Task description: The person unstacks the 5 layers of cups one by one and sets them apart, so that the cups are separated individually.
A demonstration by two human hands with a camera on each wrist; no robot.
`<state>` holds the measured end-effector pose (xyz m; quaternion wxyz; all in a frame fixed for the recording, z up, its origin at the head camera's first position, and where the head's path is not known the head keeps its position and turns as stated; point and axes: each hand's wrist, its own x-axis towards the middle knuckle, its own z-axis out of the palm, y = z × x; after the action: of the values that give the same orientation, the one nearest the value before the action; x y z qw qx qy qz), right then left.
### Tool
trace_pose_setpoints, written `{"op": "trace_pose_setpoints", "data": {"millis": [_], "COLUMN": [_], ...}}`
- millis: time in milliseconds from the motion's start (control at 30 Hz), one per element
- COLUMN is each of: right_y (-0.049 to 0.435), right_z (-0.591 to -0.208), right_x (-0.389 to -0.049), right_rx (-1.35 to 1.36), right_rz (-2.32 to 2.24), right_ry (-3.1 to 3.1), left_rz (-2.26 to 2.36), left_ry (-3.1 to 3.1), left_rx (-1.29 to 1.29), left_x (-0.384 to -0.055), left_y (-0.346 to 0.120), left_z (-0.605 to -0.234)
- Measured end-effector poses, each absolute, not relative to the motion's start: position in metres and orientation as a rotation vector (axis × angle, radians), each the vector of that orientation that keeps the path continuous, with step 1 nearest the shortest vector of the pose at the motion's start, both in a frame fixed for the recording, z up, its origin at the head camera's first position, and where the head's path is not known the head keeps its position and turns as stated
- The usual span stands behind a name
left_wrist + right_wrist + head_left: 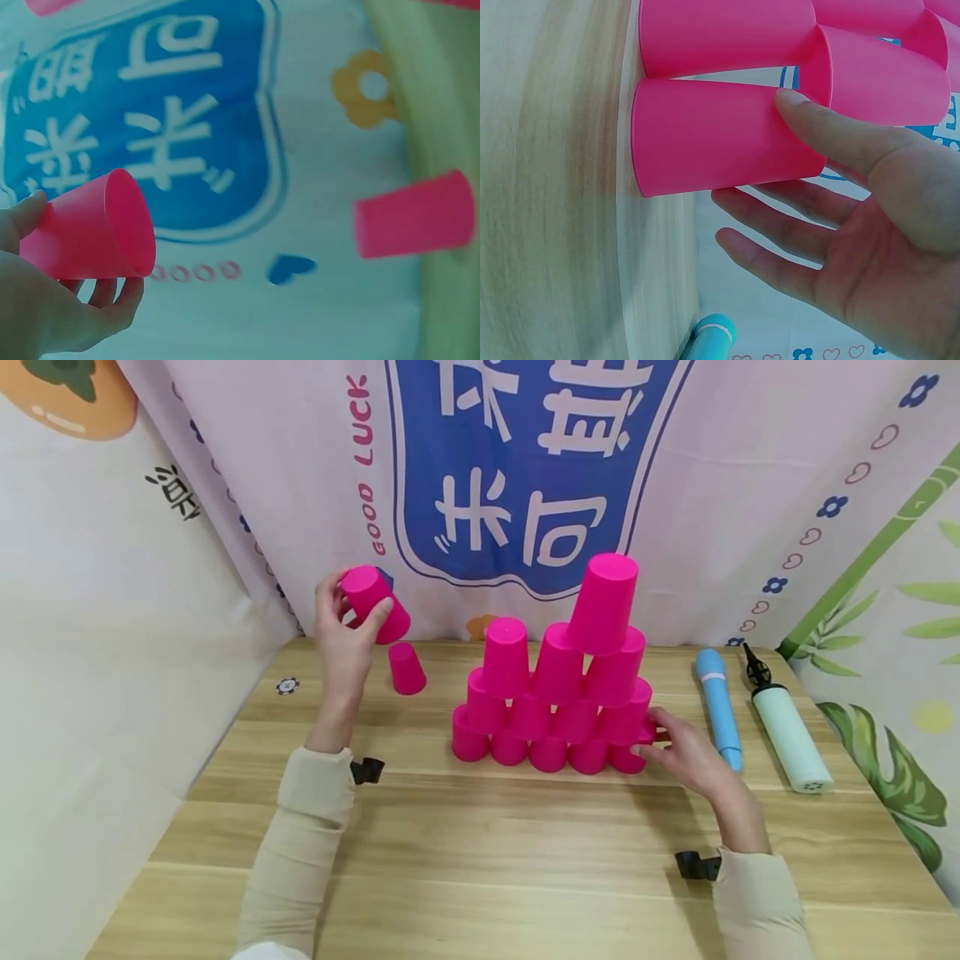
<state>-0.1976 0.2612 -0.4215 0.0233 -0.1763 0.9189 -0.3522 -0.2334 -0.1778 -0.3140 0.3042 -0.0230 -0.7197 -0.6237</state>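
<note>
Up at the left, my left hand point(343, 631) grips a pink cup point(375, 603), thumb on one side and fingers on the other. The cup is tilted, and its open mouth point(131, 225) shows in the left wrist view. Below it a single pink cup point(407, 669) stands upside down on the table. A pyramid of upside-down pink cups point(548, 753) rises near the back edge, with one cup point(603, 602) topmost, right of centre. My right hand point(690, 753) holds the bottom row's right-end cup point(720, 139), thumb on its near side; two fingers extend loosely.
A light blue microphone-shaped thing point(720, 710) and a pale green hand pump point(792, 739) with a black nozzle lie right of my right hand. A small round sticker-like disc point(287, 685) is at the left. A printed cloth point(750, 468) hangs behind the wooden table point(525, 868).
</note>
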Motion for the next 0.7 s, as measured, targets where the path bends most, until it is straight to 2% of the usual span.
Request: {"op": "trace_pose_setpoints", "data": {"millis": [467,700], "right_y": [0.262,0.263], "right_z": [-0.424,-0.424], "right_x": [-0.2,-0.201], "right_rx": [-0.572,-0.573], "right_rz": [-1.115,-1.1], "right_ry": [2.838,2.853], "left_rz": [-1.552,-1.528], "left_ry": [-2.08,-2.117], "left_rx": [0.2,0.275], "left_x": [-0.26,-0.27], "left_y": [-0.214,-0.22], "left_z": [-0.383,-0.406]}}
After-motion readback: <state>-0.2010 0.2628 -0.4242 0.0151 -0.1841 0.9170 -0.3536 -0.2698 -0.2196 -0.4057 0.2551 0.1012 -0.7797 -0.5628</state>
